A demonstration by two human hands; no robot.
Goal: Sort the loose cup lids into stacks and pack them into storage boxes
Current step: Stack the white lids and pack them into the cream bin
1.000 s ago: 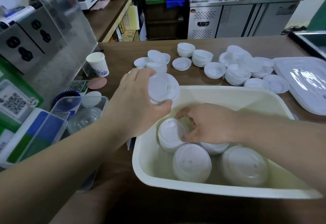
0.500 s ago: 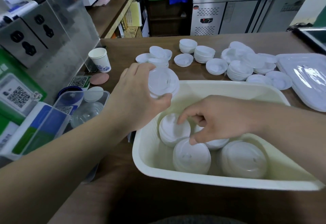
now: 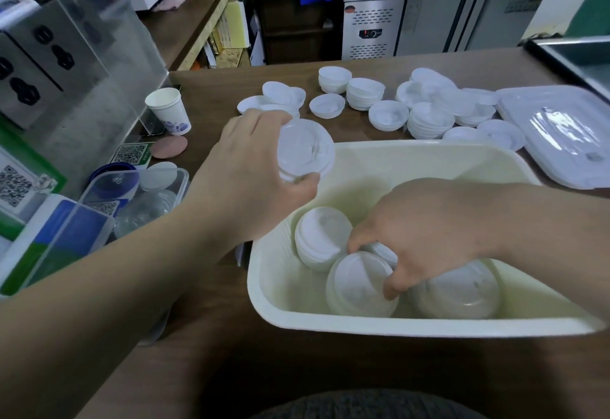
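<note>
Several lid stacks (image 3: 321, 235), inside cream box (image 3: 412, 150)

The lids (image 3: 305, 151) are showing milky white, both in the near stacks and in those spread across the far side of the desk (image 3: 211, 88), which is looking dark brown with a faint wood grain. The box (image 3: 412, 161) around the near stacks is looking pale cream. At the far left a paper cup (image 3: 169, 111) is showing white with a blue printed pattern low on its side. Near it, a round coaster (image 3: 169, 147) is looking dusty pink. Beside that, a sticker (image 3: 130, 153) is carrying a black-and-white square code on green. At the near left a card (image 3: 76, 237) is showing blue and green blocks. The cabinet (image 3: 429, 22) far behind is gleaming silver grey.
</note>
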